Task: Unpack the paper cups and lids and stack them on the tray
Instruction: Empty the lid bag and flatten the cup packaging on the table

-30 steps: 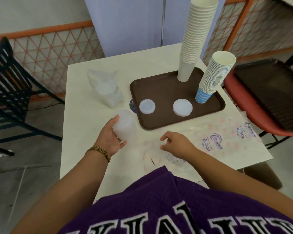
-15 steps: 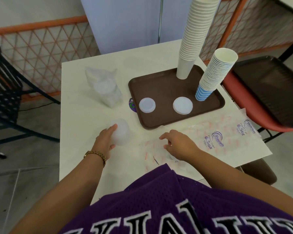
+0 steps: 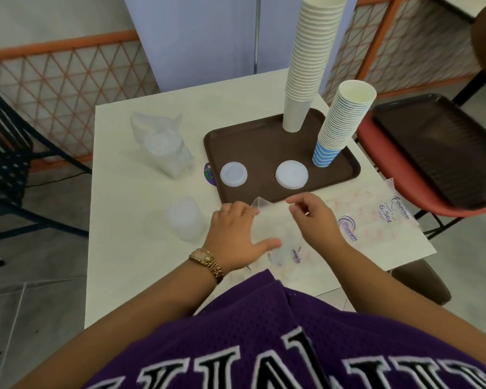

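A brown tray [image 3: 267, 147] carries a tall white cup stack [image 3: 309, 60], a shorter blue-striped cup stack [image 3: 340, 122] and two white lids [image 3: 233, 174] [image 3: 291, 174]. A wrapped stack of lids [image 3: 184, 219] stands on the table to the tray's left. Just in front of the tray, my left hand [image 3: 236, 234] and my right hand [image 3: 313, 217] both pinch a clear plastic sleeve [image 3: 267, 217], its edge lifted between them.
A bag of lids [image 3: 163, 147] lies at the back left of the white table [image 3: 118, 192]. Printed empty wrappers [image 3: 376, 220] cover the table's right front. A red chair holding a dark tray [image 3: 438, 147] is to the right, and a black chair [image 3: 0, 153] to the left.
My left hand let go of the wrapped lid stack, left it standing on the table, and moved right to the clear sleeve. My right hand rose a little and pinched the sleeve.
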A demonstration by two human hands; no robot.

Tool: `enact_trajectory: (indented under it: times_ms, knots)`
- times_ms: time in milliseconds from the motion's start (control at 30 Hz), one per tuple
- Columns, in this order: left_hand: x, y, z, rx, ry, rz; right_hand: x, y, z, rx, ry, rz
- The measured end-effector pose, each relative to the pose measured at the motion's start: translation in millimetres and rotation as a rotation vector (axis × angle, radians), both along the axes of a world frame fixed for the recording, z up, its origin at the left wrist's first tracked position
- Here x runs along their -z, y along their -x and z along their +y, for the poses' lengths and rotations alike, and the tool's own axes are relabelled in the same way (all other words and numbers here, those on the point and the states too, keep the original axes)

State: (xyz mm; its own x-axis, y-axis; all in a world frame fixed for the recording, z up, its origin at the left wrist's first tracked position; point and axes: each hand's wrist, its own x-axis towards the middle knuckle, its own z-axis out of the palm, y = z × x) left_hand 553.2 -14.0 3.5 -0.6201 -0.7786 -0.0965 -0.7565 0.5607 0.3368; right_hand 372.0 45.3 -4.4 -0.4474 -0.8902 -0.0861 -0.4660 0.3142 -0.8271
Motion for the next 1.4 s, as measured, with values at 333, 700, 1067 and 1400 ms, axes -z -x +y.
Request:
enact_trajectory:
  times_ms: [333,700,1067,1400]
  knots:
    - [-1,56,-15,-0.244,-0.176,0.106,2,76,46,0.126,-0.070,-0.194]
    - [-33,122,41,-0.267,-0.238,0.551,-31,136,41,0.099,-0.235,-1.115]
    - [-33,163,76,-0.985,-1.391,1.146,-26,167,39,-0.138,-0.116,-0.699]
    - [-27,162,72,-1.111,-0.594,1.128,-10,205,42,0.110,-0.071,-0.470]
